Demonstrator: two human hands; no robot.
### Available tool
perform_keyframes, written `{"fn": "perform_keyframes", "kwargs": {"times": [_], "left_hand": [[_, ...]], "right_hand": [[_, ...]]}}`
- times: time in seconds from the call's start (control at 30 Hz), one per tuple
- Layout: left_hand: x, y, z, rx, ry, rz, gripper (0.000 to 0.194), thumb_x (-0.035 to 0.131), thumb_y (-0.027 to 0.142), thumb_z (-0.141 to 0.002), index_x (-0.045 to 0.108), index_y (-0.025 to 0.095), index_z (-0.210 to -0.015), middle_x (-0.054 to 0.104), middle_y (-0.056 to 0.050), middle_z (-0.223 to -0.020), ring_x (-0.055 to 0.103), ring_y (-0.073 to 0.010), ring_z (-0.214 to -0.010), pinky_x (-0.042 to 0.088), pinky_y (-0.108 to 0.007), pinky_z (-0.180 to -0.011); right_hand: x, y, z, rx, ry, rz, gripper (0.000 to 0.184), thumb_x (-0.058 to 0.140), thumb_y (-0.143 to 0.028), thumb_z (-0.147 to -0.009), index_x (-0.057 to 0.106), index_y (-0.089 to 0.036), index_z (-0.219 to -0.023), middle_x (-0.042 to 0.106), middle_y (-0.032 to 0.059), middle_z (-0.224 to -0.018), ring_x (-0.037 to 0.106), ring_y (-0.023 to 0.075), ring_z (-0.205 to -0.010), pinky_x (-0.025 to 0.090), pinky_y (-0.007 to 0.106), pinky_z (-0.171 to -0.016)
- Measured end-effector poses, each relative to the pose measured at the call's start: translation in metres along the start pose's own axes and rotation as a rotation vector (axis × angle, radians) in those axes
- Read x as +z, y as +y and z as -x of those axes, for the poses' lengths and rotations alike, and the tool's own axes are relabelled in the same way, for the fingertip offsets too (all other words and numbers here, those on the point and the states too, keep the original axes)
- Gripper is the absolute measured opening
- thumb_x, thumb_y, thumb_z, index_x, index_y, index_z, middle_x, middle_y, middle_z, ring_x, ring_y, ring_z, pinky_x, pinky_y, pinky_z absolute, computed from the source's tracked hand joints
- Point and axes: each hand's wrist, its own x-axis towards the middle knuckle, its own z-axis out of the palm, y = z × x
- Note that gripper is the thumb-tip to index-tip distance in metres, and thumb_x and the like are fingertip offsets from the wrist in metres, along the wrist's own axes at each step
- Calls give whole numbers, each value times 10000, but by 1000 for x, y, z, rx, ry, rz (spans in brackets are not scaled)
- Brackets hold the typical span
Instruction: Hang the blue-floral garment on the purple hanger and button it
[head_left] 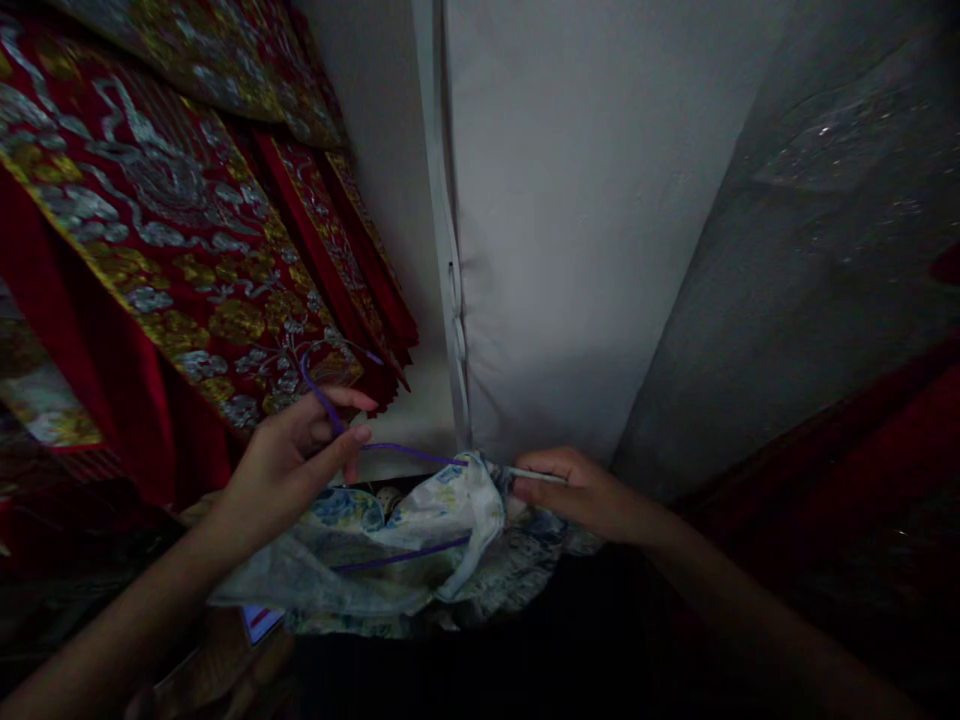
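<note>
My left hand [300, 455] pinches a purple cord [405, 452] between thumb and fingers and holds it taut toward the right. The cord runs to the gathered neck of a pale floral cloth bundle [420, 520], and a second stretch of it crosses the bundle lower down. My right hand [581, 490] is closed at the bundle's neck, gripping the cloth and a thin pale strip that pokes out over the fingers. The bundle lies between both hands, low in the dim scene.
Red fabrics embroidered in gold and silver [172, 220] hang at the left. A white wall with a vertical strip [450, 280] stands behind the bundle. A grey glittery cloth [810, 260] and dark red cloth [862, 440] fill the right side.
</note>
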Motion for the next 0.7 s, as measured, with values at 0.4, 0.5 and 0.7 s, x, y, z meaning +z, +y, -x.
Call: {"fn": "perform_keyframes", "kwargs": {"times": [0.4,0.5,0.7], "left_hand": [[51,-31,-10,339,304,-328,301,483,336,-998,645,215,-1221,645,20,-730,601,-138,-604,456,-250,-615],[98,-51,-13,155,-97,-362,554,502,326,-980,391,245,-1516,693,17,-809,642,-157,-628,450,-258,-617],[152,-98,-10,50,-347,-394,468,481,317,-983,484,257,-1447,737,-55,-1002,706,-232,-906,472,-305,-782]], "right_hand": [[-79,-34,-99,-74,709,-584,363,726,-563,-769,654,-208,-769,711,40,-680,724,244,-739,582,364,-743],[-91,-31,-109,-135,728,-584,421,641,-629,-818,657,-208,-806,723,58,-715,737,269,-859,589,397,-814],[-92,16,-58,-102,832,-555,442,618,-648,-833,677,-210,-817,745,100,-819,712,317,-1018,577,450,-878]]}}
